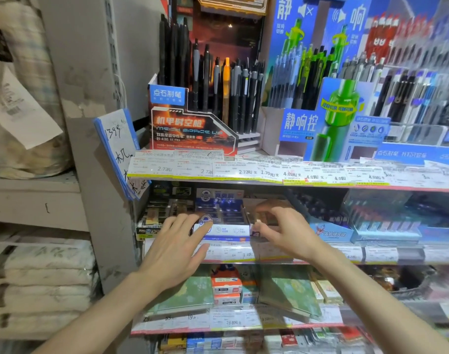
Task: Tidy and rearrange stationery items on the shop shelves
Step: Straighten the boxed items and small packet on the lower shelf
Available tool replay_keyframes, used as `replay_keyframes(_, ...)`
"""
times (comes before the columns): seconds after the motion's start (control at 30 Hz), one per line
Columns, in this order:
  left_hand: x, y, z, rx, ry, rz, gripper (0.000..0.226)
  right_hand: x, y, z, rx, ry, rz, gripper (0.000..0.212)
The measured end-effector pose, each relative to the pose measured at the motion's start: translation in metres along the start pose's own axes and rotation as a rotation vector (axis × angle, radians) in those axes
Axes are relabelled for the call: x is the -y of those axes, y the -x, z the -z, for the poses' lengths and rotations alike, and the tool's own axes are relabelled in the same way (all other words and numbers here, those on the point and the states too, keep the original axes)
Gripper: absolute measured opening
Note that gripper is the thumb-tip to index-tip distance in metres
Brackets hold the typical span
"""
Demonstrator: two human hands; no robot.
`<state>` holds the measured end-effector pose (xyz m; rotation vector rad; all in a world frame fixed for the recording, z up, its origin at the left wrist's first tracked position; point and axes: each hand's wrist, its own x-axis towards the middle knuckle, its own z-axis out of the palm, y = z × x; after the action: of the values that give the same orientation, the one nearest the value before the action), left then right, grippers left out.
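1. Pinching with my right hand — thumb and fingertips curled at the right front corner of the blue-and-white display box, mid-frame on the middle shelf.
2. My left hand lies flat, fingers straight, touching the box's left front.
3. Farther up — black pens on the top shelf.
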<state>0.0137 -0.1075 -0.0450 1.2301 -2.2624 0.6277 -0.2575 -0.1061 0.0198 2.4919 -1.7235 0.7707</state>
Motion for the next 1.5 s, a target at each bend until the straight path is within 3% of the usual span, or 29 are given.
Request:
replay_keyframes(0.2,-0.021,-0.016,-0.01,-0.001,-0.007,-0.058,0.043,-0.043,0.029,0.019,0.012,0.123,-0.076,0.036)
replay_keyframes(0.57,-0.031,-0.03,-0.024,0.099,0.037,-0.067,0.05,-0.051,0.033,0.027,0.043,0.121,-0.068,0.036)
replay_keyframes(0.73,-0.027,-0.028,-0.025,0.099,0.065,-0.077,0.051,-0.041,0.008,0.02,0.048,0.027,-0.092,0.034)
replay_keyframes(0.97,-0.025,-0.027,-0.023,0.087,0.054,-0.07,0.049,-0.034,-0.054,-0.009,0.23,-0.016,-0.101,0.022)
replay_keyframes(1.2,-0.024,-0.024,-0.021,0.093,0.058,-0.07,0.05,-0.038,-0.071,-0.004,0.346,0.016,-0.063,0.026)
replay_keyframes(1.5,-0.026,-0.023,-0.019,0.095,0.038,-0.046,0.049,-0.05,-0.078,-0.005,0.329,-0.028,-0.054,0.03)
